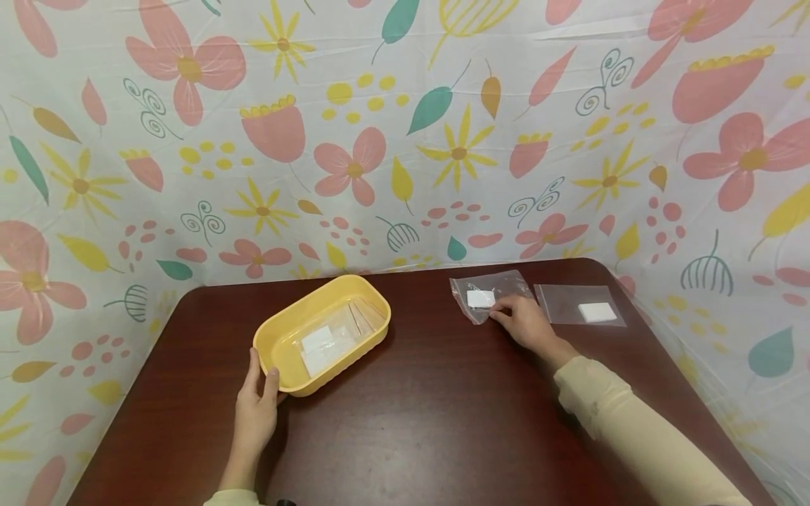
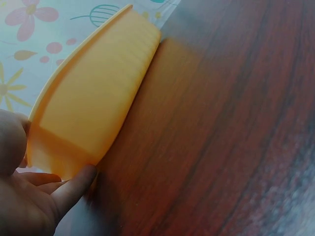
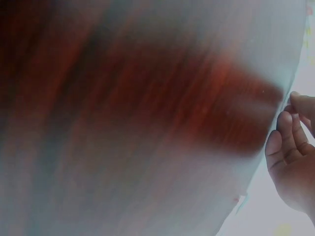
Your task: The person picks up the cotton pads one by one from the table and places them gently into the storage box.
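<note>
My left hand (image 1: pixel 256 411) grips the near left end of a yellow plastic basket (image 1: pixel 268 341), thumb and fingers at its corner. The left wrist view shows the fingers against the outer wall of the basket (image 2: pixel 93 93). Inside the basket lies a clear zip bag (image 1: pixel 342 337) with a white block (image 1: pixel 318 348) in it. At the back right, my right hand (image 1: pixel 525 323) pinches the near edge of another clear bag (image 1: pixel 506 282), which holds a white block (image 1: pixel 480 299). Thumb and fingertips of the right hand (image 3: pixel 293 157) come together in the right wrist view.
A further clear bag (image 1: pixel 557 302) with a white block (image 1: pixel 597 312) lies on the table's right, just beyond the right hand. The dark brown table (image 1: pixel 418 422) has rounded far corners. A flower-patterned cloth (image 1: pixel 405 140) hangs behind it and along both sides.
</note>
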Demonstrator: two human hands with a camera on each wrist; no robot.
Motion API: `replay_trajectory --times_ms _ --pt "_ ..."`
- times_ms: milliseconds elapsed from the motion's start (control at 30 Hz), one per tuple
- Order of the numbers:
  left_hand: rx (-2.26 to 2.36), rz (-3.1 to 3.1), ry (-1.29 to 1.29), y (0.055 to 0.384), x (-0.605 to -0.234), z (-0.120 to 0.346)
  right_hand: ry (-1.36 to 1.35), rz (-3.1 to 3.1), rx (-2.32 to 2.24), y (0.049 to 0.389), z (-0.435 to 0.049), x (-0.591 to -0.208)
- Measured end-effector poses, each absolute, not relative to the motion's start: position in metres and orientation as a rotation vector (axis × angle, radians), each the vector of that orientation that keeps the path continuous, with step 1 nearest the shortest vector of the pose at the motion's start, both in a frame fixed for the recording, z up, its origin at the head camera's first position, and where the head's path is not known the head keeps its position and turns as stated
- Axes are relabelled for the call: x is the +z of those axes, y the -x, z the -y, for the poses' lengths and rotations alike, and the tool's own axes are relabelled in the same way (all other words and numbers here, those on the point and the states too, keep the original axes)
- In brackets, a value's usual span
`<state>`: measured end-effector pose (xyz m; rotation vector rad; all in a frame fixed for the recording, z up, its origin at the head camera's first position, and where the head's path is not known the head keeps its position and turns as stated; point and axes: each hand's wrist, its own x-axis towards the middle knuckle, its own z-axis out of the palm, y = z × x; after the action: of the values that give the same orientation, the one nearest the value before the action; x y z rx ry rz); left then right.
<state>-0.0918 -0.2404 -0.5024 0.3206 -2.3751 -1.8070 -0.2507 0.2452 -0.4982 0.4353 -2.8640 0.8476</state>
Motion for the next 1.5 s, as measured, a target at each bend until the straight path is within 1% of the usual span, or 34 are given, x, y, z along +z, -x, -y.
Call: replay_trajectory --times_ms 600,967,1167,1500 --pt "-1.793 2.397 -0.340 0.090 -0.503 0.241 -0.549 2.736 0.922 0.238 -0.224 -0.468" --pt "-1.793 2.391 -0.333 0.090 -0.503 0.241 -0.642 2.595 0.977 0.231 -0.206 -0.439" --pt "-1.791 2.389 -0.332 0.091 -0.502 0.241 -0.655 2.550 0.991 0.229 -0.200 -0.422" --pt "-1.784 2.396 -0.337 0.091 -0.503 0.242 -0.649 2.510 0.989 0.225 -0.198 -0.403"
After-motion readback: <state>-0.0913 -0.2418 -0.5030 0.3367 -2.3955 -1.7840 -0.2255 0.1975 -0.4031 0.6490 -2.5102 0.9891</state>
